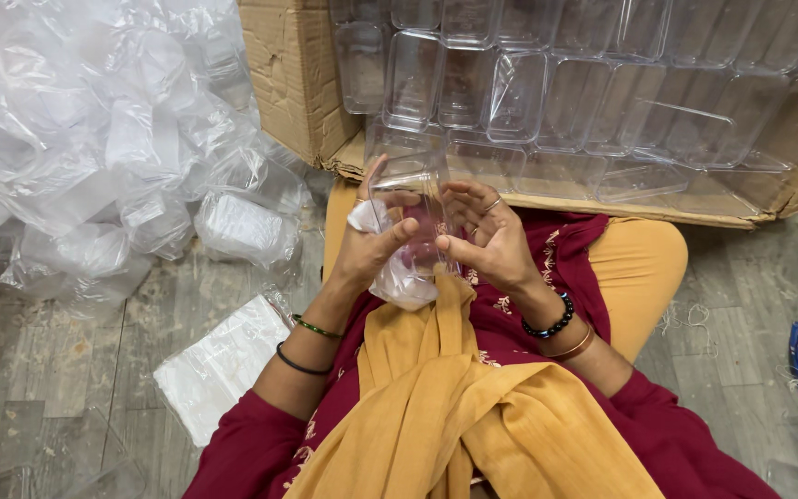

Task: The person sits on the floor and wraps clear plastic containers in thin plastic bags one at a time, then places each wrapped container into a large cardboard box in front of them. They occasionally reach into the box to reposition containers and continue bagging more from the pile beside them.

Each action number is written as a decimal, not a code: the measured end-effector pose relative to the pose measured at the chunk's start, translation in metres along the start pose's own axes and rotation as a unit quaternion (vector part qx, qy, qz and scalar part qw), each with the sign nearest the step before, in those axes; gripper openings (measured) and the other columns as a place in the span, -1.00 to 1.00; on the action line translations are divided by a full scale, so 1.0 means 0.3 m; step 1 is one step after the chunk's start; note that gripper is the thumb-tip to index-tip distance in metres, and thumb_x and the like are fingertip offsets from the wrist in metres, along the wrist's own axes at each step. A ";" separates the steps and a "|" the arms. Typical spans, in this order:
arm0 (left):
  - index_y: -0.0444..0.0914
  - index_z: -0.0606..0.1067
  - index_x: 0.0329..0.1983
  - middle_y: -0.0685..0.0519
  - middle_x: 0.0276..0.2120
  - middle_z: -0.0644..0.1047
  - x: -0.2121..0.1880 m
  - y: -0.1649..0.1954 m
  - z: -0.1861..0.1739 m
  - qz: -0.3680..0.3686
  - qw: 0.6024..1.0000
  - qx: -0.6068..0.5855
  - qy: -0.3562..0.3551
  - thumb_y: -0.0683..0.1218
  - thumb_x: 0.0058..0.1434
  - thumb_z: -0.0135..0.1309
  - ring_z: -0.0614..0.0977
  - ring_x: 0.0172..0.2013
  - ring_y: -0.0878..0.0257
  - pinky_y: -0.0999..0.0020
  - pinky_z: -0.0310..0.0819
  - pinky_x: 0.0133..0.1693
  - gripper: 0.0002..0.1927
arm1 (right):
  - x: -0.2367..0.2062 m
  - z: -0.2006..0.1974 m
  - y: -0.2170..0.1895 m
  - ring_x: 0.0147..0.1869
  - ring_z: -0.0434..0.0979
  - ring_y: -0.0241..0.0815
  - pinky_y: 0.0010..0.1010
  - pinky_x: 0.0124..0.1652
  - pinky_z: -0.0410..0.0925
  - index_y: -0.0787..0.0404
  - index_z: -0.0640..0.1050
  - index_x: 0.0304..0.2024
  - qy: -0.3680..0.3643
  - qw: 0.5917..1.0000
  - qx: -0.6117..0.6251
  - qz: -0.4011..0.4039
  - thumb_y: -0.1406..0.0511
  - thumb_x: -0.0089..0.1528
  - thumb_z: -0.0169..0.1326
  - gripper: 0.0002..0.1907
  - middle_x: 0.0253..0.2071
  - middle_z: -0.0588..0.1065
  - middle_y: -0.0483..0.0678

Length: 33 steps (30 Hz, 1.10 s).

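Nearest, a mustard-yellow scarf [473, 407] draped in soft folds over a maroon embroidered garment [519, 314], with bangles on both wrists. Just beyond, held up above the lap between both hands: a clear plastic container [413, 208], small, rectangular, thin-walled and glossy, upright and see-through enough to show the fingers behind it. Left hand [371, 242] closed around its left side, thumb pressed across the front, a wad of white cloth [362, 217] tucked against the palm. Right hand [489, 238] cupping the right side, fingers curled loosely on the wall, thumb pointing in at the lower edge. Under the container, a crumpled clear plastic bag [405, 282] hanging from the grip. Left of the knees, on the grey wooden floor [66, 351], a flat white packet [223, 365]. Farther left, a heap of crinkled transparent bags [85, 139]. Farthest ahead, an open cardboard box [297, 74] packed with rows of identical clear containers [556, 92].
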<state>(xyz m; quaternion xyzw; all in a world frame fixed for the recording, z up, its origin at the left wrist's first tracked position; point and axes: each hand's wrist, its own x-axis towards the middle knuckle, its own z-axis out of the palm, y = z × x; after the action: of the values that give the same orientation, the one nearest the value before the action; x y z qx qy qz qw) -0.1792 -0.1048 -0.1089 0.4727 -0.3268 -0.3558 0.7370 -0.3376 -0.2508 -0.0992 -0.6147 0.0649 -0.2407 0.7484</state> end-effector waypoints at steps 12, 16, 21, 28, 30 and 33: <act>-0.12 -0.07 0.58 -0.09 0.06 0.51 -0.047 -0.003 -0.037 -0.023 0.997 0.071 -0.016 0.12 0.09 0.43 0.57 0.09 0.16 0.20 0.49 0.13 0.17 | -0.008 -0.026 0.026 0.33 0.47 -0.15 -0.31 0.28 0.40 0.34 0.34 0.28 -0.024 0.995 0.091 0.034 0.54 0.05 0.38 -0.22 0.27 0.42 0.04; -0.14 0.11 0.56 -0.15 0.12 0.56 -0.049 0.015 -0.119 -0.053 0.931 0.355 0.064 0.21 0.04 0.42 0.59 0.14 0.06 0.20 0.49 0.13 0.11 | 0.056 0.008 0.135 0.20 0.51 -0.14 -0.30 0.15 0.46 0.36 0.37 0.28 -0.015 0.992 0.065 0.111 0.54 0.04 0.37 -0.23 0.11 0.46 0.02; -0.15 0.16 0.56 -0.25 0.36 0.38 -0.106 0.014 -0.202 0.111 0.799 0.588 0.064 0.29 -0.03 0.49 0.50 0.28 -0.17 0.07 0.52 0.16 0.18 | 0.123 0.071 0.332 0.12 0.55 -0.21 -0.39 0.07 0.50 0.29 0.45 0.22 -0.003 0.976 0.024 0.216 0.49 -0.01 0.37 -0.27 0.01 0.50 -0.03; -0.32 -0.04 0.50 -0.28 0.39 0.15 -0.111 -0.068 -0.185 0.009 0.783 0.622 0.003 0.39 -0.47 0.52 0.46 0.18 -0.27 0.00 0.51 0.02 0.57 | 0.161 0.036 0.413 0.02 0.55 -0.17 -0.37 -0.05 0.44 0.28 0.52 0.19 -0.007 0.968 0.012 0.250 0.42 0.02 0.40 -0.33 -0.03 0.54 -0.01; -0.31 -0.05 0.49 -0.28 0.38 0.16 -0.110 -0.083 -0.177 0.016 0.773 0.635 0.018 0.38 -0.44 0.54 0.47 0.17 -0.26 0.00 0.51 0.01 0.55 | 0.161 0.030 0.408 -0.03 0.54 -0.11 -0.29 -0.18 0.41 0.28 0.52 0.19 0.002 0.957 0.034 0.288 0.39 0.00 0.40 -0.32 -0.06 0.54 0.00; -0.29 -0.01 0.51 -0.27 0.36 0.18 -0.121 -0.099 -0.170 0.053 0.775 0.629 0.032 0.33 -0.40 0.55 0.47 0.20 -0.24 0.04 0.53 0.00 0.50 | 0.154 0.035 0.413 0.10 0.57 -0.20 -0.38 -0.02 0.48 0.24 0.47 0.21 -0.013 0.955 0.008 0.297 0.32 0.00 0.41 -0.28 0.04 0.57 -0.02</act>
<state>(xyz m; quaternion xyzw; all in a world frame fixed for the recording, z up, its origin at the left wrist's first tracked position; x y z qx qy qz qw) -0.1633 -0.0598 -0.1589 0.8243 -0.4781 -0.0159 0.3028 -0.2584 -0.2459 -0.2054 -0.5644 0.2328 -0.0002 0.7920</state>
